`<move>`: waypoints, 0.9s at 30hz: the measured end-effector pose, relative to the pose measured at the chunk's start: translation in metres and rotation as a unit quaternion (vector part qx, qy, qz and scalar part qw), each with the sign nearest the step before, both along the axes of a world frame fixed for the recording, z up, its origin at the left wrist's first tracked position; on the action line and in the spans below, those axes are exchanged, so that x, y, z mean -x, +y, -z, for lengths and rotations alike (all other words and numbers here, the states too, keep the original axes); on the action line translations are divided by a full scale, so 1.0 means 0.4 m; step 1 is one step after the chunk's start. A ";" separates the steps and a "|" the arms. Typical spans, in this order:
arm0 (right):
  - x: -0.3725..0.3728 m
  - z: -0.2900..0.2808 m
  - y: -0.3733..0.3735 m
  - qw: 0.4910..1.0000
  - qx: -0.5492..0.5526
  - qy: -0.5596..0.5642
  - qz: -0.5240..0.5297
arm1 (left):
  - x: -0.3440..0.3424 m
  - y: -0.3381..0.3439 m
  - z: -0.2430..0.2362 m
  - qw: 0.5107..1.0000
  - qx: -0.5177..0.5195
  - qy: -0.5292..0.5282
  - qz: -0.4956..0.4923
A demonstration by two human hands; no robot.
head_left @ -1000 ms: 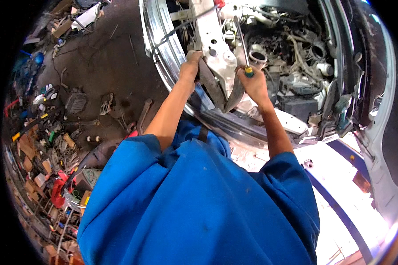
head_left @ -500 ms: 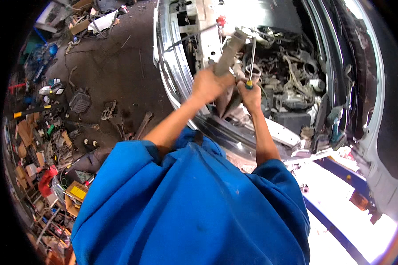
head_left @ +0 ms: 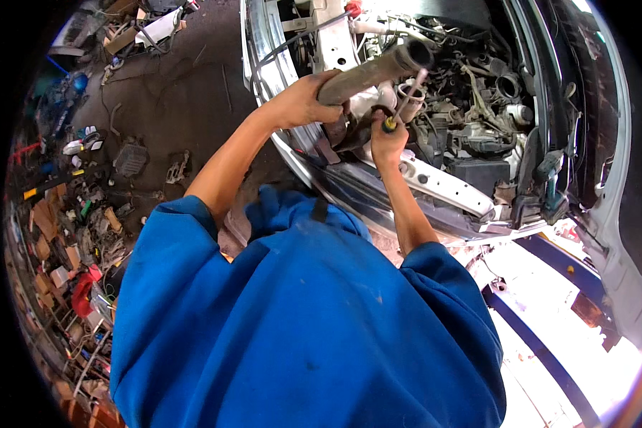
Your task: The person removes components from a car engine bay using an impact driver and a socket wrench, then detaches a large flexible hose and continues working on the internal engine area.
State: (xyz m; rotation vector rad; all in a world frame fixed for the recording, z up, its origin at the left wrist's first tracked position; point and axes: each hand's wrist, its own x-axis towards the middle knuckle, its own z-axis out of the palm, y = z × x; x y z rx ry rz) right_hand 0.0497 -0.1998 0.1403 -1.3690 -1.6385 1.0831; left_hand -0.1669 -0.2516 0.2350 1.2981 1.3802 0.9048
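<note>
My left hand (head_left: 303, 101) is wrapped round a dusty grey-brown pipe (head_left: 367, 77), held over the front of a car's engine bay. The pipe's dark open end points toward the far right. In my closed right hand (head_left: 387, 146) is a screwdriver (head_left: 390, 124) with a yellow-and-dark handle; its shaft slants up to the right, near the pipe's open end. Just beyond that hand, a second round pipe mouth (head_left: 411, 91) rises from the bay, partly behind the shaft. Darker ducting (head_left: 357, 132) lies between my two hands and is partly hidden.
The engine (head_left: 481, 135) fills the bay on the right, with a pale crossmember (head_left: 446, 187) along its near side. A chrome-edged bumper (head_left: 267, 57) curves round the car's front. Scattered parts, including a ribbed grey piece (head_left: 130, 161), lie on the dark floor at left.
My left hand has moved left with the pipe, which has tilted so its open end now shows. The right hand has dropped slightly left, and the screwdriver leans more to the right.
</note>
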 end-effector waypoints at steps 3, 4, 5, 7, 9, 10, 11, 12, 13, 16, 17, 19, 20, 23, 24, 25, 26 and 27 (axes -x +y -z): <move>0.004 0.018 -0.014 0.996 -0.036 0.077 0.018 | 0.007 0.069 -0.050 0.994 -0.026 0.054 0.096; 0.000 0.007 -0.020 0.996 -0.025 0.080 -0.004 | 0.014 0.092 -0.043 0.986 -0.058 0.079 0.135; -0.003 0.010 -0.023 0.997 -0.007 0.073 -0.016 | 0.024 0.106 -0.035 0.975 -0.090 0.104 0.174; -0.013 0.026 -0.021 0.997 0.024 0.061 -0.038 | 0.044 0.100 0.010 0.971 -0.091 0.133 0.177; -0.042 0.052 -0.022 0.992 0.031 0.046 -0.112 | 0.062 0.088 0.026 0.966 -0.073 0.144 0.204; -0.058 0.071 -0.025 0.989 -0.007 0.039 -0.146 | 0.077 0.071 0.038 0.970 -0.063 0.107 0.210; -0.079 0.111 -0.006 0.979 -0.006 0.050 -0.198 | 0.090 0.052 0.045 0.973 -0.052 0.071 0.215; -0.102 0.156 0.013 0.967 -0.002 0.061 -0.249 | 0.096 0.042 0.036 0.976 -0.012 0.040 0.216; -0.123 0.200 0.031 0.951 0.004 0.072 -0.300 | 0.102 0.040 0.042 0.970 -0.029 0.055 0.233; -0.062 0.014 0.102 0.820 -0.083 -0.383 -0.416 | 0.094 0.045 0.048 0.943 -0.102 0.115 0.295; -0.046 -0.027 0.129 0.763 -0.139 -0.446 -0.447 | 0.083 0.057 0.060 0.933 -0.153 0.140 0.295; -0.046 -0.063 0.160 0.746 -0.168 -0.417 -0.492 | 0.069 0.074 0.059 0.930 -0.129 0.142 0.313; -0.032 -0.083 0.172 0.720 -0.189 -0.422 -0.517 | 0.079 0.070 0.054 0.934 -0.118 0.135 0.308; 0.018 -0.150 0.178 0.621 -0.205 -0.520 -0.549 | 0.109 0.037 0.052 0.945 -0.096 0.118 0.290; 0.033 -0.151 0.185 0.601 -0.227 -0.527 -0.556 | 0.115 0.029 0.058 0.948 -0.100 0.113 0.281; 0.040 -0.159 0.190 0.604 -0.295 -0.493 -0.552 | 0.115 0.027 0.064 0.950 -0.106 0.105 0.273; 0.050 -0.150 0.197 0.606 -0.332 -0.458 -0.559 | 0.115 0.030 0.069 0.952 -0.085 0.109 0.275; 0.062 -0.137 0.204 0.607 -0.367 -0.422 -0.564 | 0.116 0.037 0.072 0.953 -0.072 0.109 0.272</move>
